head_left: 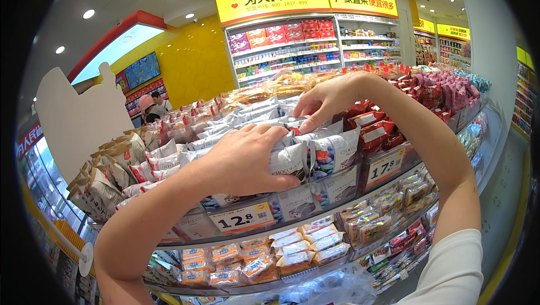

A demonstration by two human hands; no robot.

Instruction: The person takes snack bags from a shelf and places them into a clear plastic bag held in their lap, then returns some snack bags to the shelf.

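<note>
Rows of white chocolate snack packets [335, 152] stand upright in a clear-fronted bin on the top tier of a shop display. My left hand [249, 157] lies over the front packets, its thumb against the face of one white packet [289, 163] at the bin's front and its fingers bent over the top. Farther back, my right hand [327, 99] reaches down from above among the packets, thumb and fingers apart. Whether it pinches a packet is not plain, since its fingertips are partly hidden.
Red packets [375, 132] fill the bin to the right, brown paper-like bags [101, 187] the left. Price tags [240, 219] line the clear front edge [295, 203]. Lower tiers hold wrapped snacks [253, 258]. Beyond a white cut-out panel [76, 123], people [152, 106] stand near wall screens.
</note>
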